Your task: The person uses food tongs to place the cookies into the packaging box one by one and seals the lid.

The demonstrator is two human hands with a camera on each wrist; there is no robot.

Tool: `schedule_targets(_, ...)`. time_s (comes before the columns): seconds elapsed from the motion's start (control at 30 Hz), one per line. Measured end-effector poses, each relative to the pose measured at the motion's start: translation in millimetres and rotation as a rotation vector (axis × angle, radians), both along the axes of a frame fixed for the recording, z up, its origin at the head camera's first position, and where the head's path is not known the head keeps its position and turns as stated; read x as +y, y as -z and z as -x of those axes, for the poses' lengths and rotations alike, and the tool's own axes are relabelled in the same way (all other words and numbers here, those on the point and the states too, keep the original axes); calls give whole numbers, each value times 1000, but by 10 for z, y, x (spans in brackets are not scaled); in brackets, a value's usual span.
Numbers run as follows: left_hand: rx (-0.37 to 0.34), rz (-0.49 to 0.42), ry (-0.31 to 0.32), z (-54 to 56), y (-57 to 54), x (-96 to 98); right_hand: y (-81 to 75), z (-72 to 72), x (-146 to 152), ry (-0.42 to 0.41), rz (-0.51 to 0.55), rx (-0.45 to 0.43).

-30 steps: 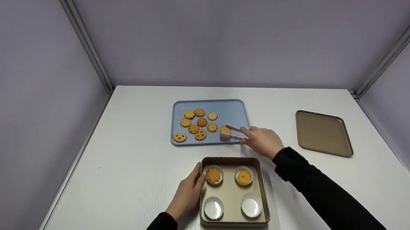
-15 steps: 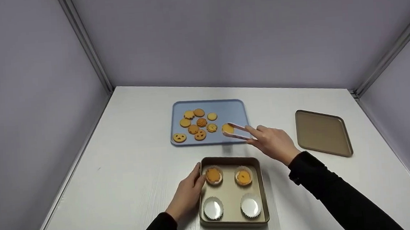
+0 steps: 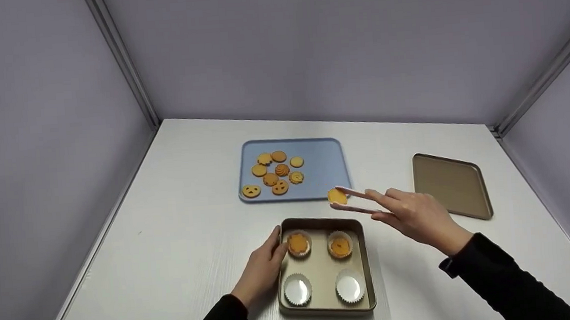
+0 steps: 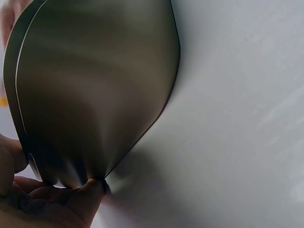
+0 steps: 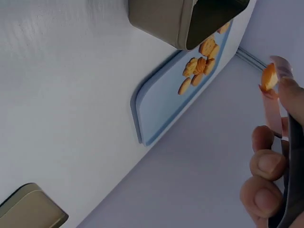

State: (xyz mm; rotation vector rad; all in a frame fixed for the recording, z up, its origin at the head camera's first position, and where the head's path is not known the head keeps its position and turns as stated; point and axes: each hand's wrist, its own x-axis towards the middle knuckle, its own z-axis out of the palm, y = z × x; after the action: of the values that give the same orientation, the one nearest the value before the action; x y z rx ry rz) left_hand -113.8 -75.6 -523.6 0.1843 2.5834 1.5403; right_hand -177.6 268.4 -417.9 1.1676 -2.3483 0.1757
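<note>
My right hand (image 3: 412, 216) grips a pair of pinkish tongs (image 3: 361, 210), whose dark handles show in the right wrist view. Between the tong tips a round yellow cookie (image 3: 336, 196) is held above the near right edge of the blue tray (image 3: 322, 150). My left hand (image 3: 262, 269) holds the left wall of a deep gold-brown baking tin (image 3: 322, 292), thumb at the rim and fingers against the outside. Four-cornered in the tin stand paper cups: the two far ones hold cookies (image 3: 298, 243), while the near left cup (image 3: 297, 289) and near right cup (image 3: 350, 286) show bare white bottoms.
Several cookies (image 3: 281, 170) of different shapes lie on the left part of the blue tray. To the right, a flat gold-brown lid or shallow tray (image 3: 450, 186) rests on the white table (image 3: 169, 228). Grey walls (image 3: 307, 53) surround the table's back and sides.
My right hand has lifted the yellow cookie off the blue tray with the tongs and carried it right and toward me. The left hand and the tin have stayed in place.
</note>
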Motion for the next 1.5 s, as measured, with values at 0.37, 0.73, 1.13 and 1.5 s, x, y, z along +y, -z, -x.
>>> schedule_targets(0.37, 14, 1, 6, -4, 7, -7, -262, -382, 234, -110, -83, -117)
schedule_targets(0.73, -3, 4, -3, -2, -6, 17, -333, -622, 128, -157, -297, -304)
schedule_targets(1.13, 10, 5, 10, -9, 1, 5, -238, -704, -108, -97, -489, -392)
schedule_targets(1.5, 13, 16, 3, 4, 16, 4, -103, -691, -238, -81, -552, -330)
